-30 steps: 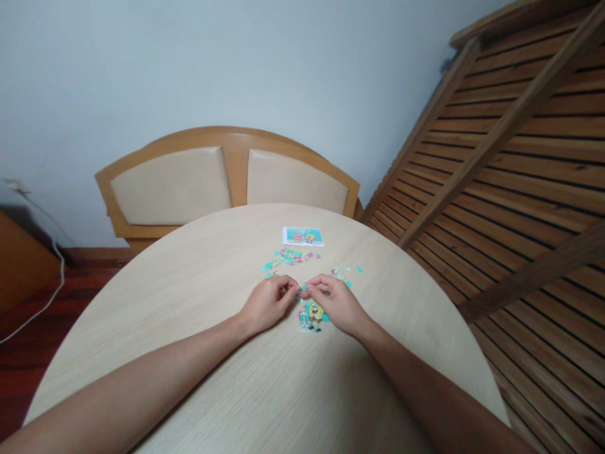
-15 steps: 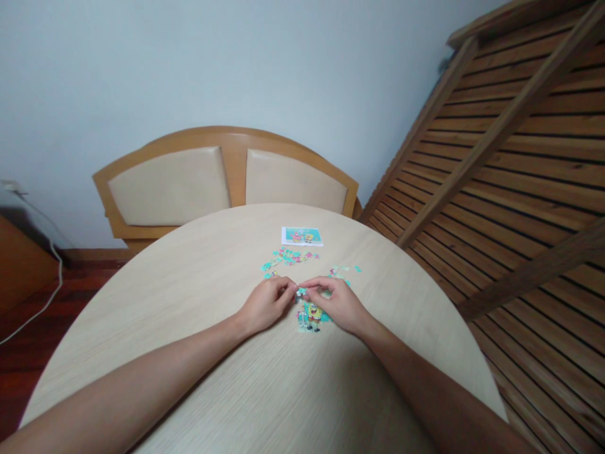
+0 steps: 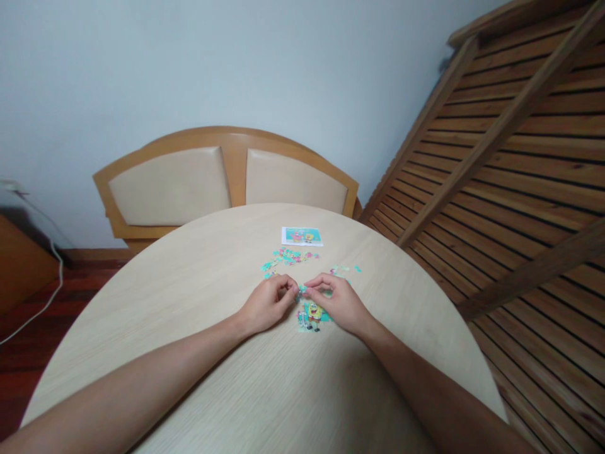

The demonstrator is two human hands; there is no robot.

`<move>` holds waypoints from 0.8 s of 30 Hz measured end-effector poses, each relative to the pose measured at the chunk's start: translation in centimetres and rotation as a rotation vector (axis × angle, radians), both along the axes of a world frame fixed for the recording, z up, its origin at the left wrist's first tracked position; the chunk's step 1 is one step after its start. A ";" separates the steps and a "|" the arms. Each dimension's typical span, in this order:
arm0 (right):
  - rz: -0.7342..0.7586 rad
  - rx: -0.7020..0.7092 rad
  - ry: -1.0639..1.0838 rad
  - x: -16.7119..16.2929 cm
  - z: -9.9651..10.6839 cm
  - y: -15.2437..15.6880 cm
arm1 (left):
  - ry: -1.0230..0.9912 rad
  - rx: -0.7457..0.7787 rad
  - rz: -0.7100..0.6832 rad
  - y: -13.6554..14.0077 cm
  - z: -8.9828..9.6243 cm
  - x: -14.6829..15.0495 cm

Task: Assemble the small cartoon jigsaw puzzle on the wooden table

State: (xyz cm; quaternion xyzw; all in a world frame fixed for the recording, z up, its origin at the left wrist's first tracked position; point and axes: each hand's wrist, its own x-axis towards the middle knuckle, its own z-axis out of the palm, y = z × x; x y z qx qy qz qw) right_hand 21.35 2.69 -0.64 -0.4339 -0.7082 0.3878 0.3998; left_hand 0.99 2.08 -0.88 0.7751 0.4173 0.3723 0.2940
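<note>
Between my fingertips, just above the joined part of a jigsaw puzzle, are small teal puzzle pieces. My left hand pinches them from the left side. From the right, my right hand pinches them between thumb and forefinger. The joined part lies flat on the table and shows a yellow cartoon figure in brown shorts; my right hand covers some of its right side. Loose puzzle pieces are scattered beyond my hands, and a smaller group of loose pieces lies beyond my right hand.
A picture card with pink and yellow cartoon figures lies at the back of the round wooden table. Behind stands a padded wooden headboard. A slatted wooden frame leans at the right. A white cable hangs at the left.
My right fingertips have shifted slightly and closed in on the small pieces, more of whose teal surface now shows. My left hand has barely moved. The joined puzzle and loose pieces stay put.
</note>
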 end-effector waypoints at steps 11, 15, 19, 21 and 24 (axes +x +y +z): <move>0.117 0.009 -0.004 -0.4 0.6 -0.7 | 0.028 0.004 0.004 0.2 -0.1 -0.1; 0.108 0.041 -0.055 0.0 0.6 -0.4 | 0.049 -0.001 0.040 0.3 -0.2 -0.2; 0.013 0.064 -0.115 0.8 0.3 0.3 | 0.156 0.071 0.089 0.2 -0.5 -0.3; -0.021 0.066 -0.148 1.1 0.3 0.5 | 0.216 0.104 0.076 0.0 -0.6 -0.4; -0.039 0.058 -0.190 1.2 0.4 0.6 | 0.271 0.152 0.019 -0.1 -0.6 -0.4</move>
